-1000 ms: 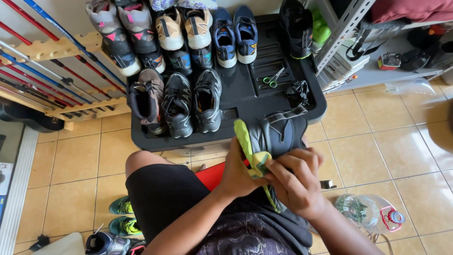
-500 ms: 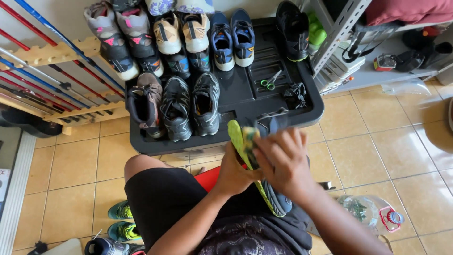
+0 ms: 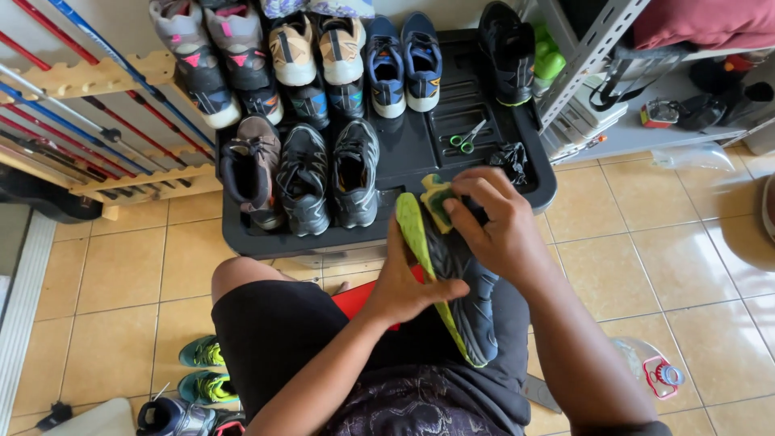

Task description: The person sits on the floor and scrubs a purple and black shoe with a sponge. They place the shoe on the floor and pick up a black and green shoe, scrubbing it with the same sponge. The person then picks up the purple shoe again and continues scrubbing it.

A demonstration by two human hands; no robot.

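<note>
While the person sat over the tiled floor (image 3: 113, 266), both hands were closed on a dark running shoe with a yellow-green sole (image 3: 460, 299) held above the lap. The left hand (image 3: 408, 282) gripped the shoe at its middle, thumb across the upper. The right hand (image 3: 496, 226) curled over the upper end, fingers pinching a yellow-green cloth (image 3: 438, 198) against it. Just beyond the hands lay a black tray (image 3: 420, 149) bearing rows of sneakers, with three dark shoes (image 3: 303, 173) at its near edge. Green-handled scissors (image 3: 466, 139) rested on the tray's bare part, near a bunched black lace (image 3: 510, 156). A wooden rack of poles (image 3: 89, 121) stood to the left.
</note>
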